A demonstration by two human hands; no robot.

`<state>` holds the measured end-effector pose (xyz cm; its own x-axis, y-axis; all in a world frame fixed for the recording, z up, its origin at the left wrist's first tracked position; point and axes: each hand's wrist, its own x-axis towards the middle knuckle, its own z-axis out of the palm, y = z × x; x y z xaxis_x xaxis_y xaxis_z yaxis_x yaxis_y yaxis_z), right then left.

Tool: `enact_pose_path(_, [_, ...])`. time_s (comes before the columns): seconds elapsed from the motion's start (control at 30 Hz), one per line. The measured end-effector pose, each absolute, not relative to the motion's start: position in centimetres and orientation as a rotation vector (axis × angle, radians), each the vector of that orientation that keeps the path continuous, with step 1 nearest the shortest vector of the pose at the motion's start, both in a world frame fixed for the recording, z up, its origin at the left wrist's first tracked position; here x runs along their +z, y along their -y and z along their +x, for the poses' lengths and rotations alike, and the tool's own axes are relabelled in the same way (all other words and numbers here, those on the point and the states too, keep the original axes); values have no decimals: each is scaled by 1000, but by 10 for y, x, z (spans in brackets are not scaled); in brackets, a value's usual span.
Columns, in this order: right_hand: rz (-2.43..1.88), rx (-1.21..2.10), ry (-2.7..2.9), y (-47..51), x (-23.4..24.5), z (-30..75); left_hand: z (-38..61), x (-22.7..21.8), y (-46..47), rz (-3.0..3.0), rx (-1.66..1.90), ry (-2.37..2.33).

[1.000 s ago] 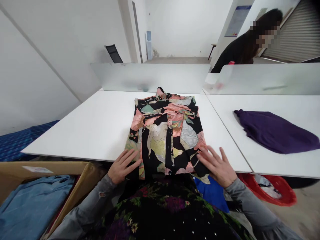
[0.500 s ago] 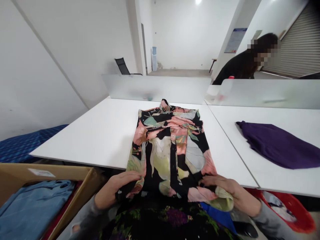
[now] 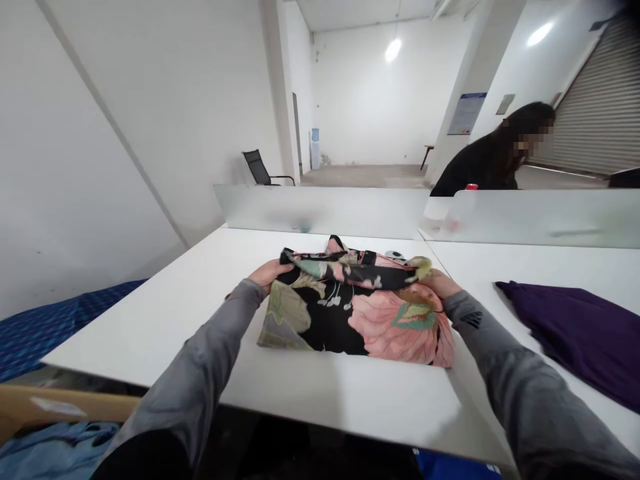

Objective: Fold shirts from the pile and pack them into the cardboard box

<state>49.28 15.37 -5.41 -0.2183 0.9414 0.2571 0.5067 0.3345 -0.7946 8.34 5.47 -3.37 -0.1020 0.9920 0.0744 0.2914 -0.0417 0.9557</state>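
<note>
A black shirt (image 3: pixel 340 313) with pink, green and grey flower print lies on the white table (image 3: pixel 200 300), folded up into a wide bundle. At its left side my left hand (image 3: pixel 269 273) is closed on the far end of a folded layer. My right hand (image 3: pixel 439 283) grips the same layer at the right, next to a yellow-green patch of cloth. Between the two hands the cloth is bunched into a raised strip. A collar-like point of the shirt sticks up behind it. Some fingers of both hands are hidden by the fabric.
Purple cloth (image 3: pixel 575 327) lies on the adjoining table at right. A frosted divider (image 3: pixel 325 210) runs along the back. Lower left stands a cardboard box (image 3: pixel 80 407) with blue clothing (image 3: pixel 55 447); blue patterned cloth (image 3: pixel 75 320) is beyond. Another person (image 3: pixel 480 160) leans behind the divider.
Both hands moved away from me to the far part of the shirt, carrying its near end over. The shirt is now shorter, folded over itself and farther from the table's front edge.
</note>
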Motion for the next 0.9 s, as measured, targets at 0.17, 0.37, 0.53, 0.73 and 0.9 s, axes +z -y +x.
enact_pose_path(0.17, [-1446, 853, 1722, -210, -97, 474, 75, -66, -125, 1405, 1107, -1766])
enact_pose_path(0.37, [-1465, 822, 1664, -233, -109, 480, 62, -100, -135, 1464, 1136, -1996])
enact_pose_path(0.53, [-1594, 585, 1642, -238, -108, 475, 59, -105, -139, 1530, 1131, -2202])
enact_pose_path(0.73, [-1864, 47, 1727, -207, -117, 497, 69, -99, -93, 1830, 1171, -2249])
enact_pose_path(0.9, [-1920, 146, 1949, -175, -112, 499, 113, -128, -19, 2622, 674, -1832])
